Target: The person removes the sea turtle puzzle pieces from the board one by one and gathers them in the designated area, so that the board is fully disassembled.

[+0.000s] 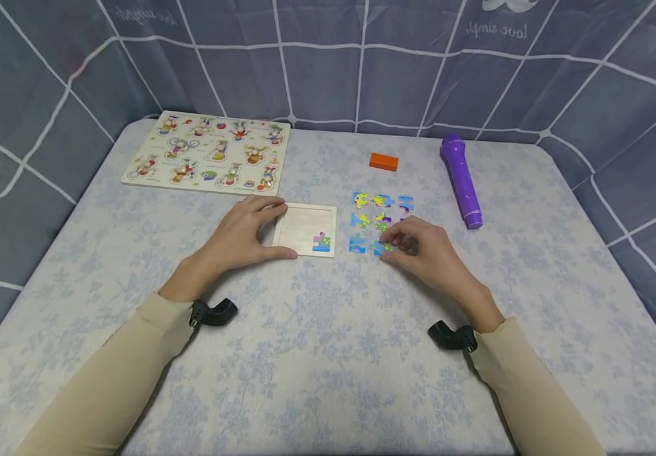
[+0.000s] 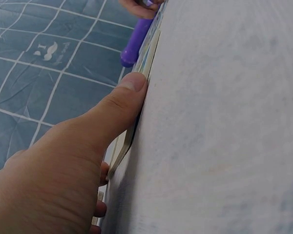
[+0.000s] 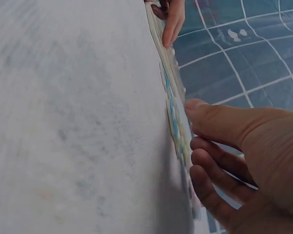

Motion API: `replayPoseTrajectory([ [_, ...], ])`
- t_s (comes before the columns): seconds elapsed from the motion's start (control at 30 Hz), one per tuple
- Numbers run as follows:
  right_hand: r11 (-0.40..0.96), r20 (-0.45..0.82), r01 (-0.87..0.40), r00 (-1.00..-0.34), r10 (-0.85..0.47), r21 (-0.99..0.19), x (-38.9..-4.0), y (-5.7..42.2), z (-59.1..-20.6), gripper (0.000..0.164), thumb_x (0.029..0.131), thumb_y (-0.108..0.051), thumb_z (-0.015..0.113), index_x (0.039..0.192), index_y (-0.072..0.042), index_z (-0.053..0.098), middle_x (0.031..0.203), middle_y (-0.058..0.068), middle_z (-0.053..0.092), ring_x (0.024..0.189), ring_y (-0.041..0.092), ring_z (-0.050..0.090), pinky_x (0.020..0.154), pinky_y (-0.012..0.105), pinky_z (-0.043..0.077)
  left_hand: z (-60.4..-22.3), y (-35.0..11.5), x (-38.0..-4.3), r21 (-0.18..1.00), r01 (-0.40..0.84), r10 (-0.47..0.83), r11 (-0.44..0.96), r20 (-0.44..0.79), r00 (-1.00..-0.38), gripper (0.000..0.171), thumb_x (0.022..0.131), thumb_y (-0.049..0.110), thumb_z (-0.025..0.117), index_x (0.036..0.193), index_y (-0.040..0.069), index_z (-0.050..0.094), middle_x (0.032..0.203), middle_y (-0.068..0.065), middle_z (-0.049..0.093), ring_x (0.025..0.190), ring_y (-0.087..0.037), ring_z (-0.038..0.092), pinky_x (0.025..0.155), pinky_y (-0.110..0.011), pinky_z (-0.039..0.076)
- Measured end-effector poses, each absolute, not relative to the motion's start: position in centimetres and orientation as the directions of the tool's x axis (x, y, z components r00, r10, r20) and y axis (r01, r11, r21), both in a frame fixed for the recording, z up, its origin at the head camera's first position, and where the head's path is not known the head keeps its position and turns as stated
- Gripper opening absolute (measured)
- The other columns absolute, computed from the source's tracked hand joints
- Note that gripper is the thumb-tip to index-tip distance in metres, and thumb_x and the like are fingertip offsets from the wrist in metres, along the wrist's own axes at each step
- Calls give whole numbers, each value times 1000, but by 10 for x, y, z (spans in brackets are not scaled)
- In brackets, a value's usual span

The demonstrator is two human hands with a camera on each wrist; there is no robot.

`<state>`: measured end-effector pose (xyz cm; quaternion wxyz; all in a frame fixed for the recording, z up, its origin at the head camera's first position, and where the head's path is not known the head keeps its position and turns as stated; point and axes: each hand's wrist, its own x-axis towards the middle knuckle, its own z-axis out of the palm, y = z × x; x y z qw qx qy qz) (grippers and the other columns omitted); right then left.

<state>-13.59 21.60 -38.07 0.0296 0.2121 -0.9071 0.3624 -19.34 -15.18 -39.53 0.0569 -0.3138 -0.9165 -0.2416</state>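
Note:
A small square wooden puzzle tray (image 1: 296, 225) lies on the table, with one joined patch of coloured jigsaw (image 1: 321, 245) in its near right corner. My left hand (image 1: 242, 231) holds the tray by its left side, thumb on the near edge and fingers at the far edge. Right of the tray, several jigsaw pieces (image 1: 357, 244) lie in rows. Over the nearest row, my right hand (image 1: 427, 253) has thumb and index tips apart, around a blue and green piece (image 1: 381, 248). In the right wrist view its fingers (image 3: 205, 151) are bent beside the pieces and partly hide them.
At the back left lies a pale picture board (image 1: 205, 152) with cartoon figures. An orange block (image 1: 384, 162) is behind the pieces, and a purple microphone-shaped object (image 1: 462, 183) lies to the right. A grey checked cloth (image 1: 328, 69) hangs behind the table.

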Motion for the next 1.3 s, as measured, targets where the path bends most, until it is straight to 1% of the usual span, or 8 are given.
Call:
replayPoseTrajectory([
  [0.13,635,227,-417,-904,-362,-650,-139,207,-375,26,89,-6,84,114,-5,76,109,8,75,94,22,67,85,41,61,-396,-152,-193,419,595,543,686,250,-802,96,73,54,94,146,0,62,153,-15,57,143,-36,49,119,-56,37],
  [0.27,611,184,-413,-897,-402,-676,-143,184,-363,32,90,-6,84,120,-2,74,110,11,75,98,25,68,87,43,62,-397,-152,-193,423,599,542,680,261,-799,95,72,53,94,145,0,62,152,-15,58,141,-36,50,118,-56,38],
  [0.43,580,124,-425,-865,-486,-695,-155,146,-354,42,88,-10,87,126,0,69,109,12,73,98,24,67,88,40,62,-397,-153,-194,413,613,544,674,284,-790,95,72,54,94,143,-1,64,150,-15,59,139,-37,51,117,-56,40],
  [0.57,581,86,-440,-841,-535,-685,-166,125,-358,48,87,-13,88,128,0,66,109,11,71,96,24,66,85,35,60,-397,-153,-194,412,619,547,668,292,-785,93,73,53,94,143,-1,64,149,-15,60,138,-37,52,116,-57,40],
  [0.83,620,17,-429,-831,-556,-657,-176,112,-363,47,84,-15,91,122,-1,68,105,10,66,92,23,61,78,30,53,-398,-153,-194,427,613,544,665,285,-789,94,72,57,93,142,0,65,149,-13,60,139,-35,52,116,-55,40],
  [1.13,653,-74,-383,-827,-558,-653,-185,107,-361,47,82,-14,93,121,-2,68,102,8,63,94,21,57,80,29,51,-397,-154,-192,435,608,545,664,275,-792,93,74,52,94,143,-1,63,151,-16,59,140,-37,51,117,-57,39],
  [1.23,646,-54,-389,-830,-555,-657,-184,107,-361,46,81,-13,94,119,-4,69,103,8,62,94,20,57,79,29,51,-396,-153,-192,434,606,546,667,269,-794,93,75,52,94,144,-1,63,151,-16,58,140,-37,50,118,-57,39],
  [1.3,626,-15,-402,-834,-552,-668,-182,109,-362,42,81,-12,93,116,-5,70,103,8,62,94,20,58,80,30,52,-396,-153,-192,429,609,547,667,272,-792,92,75,52,93,144,-1,63,151,-15,58,140,-37,50,117,-57,39],
])
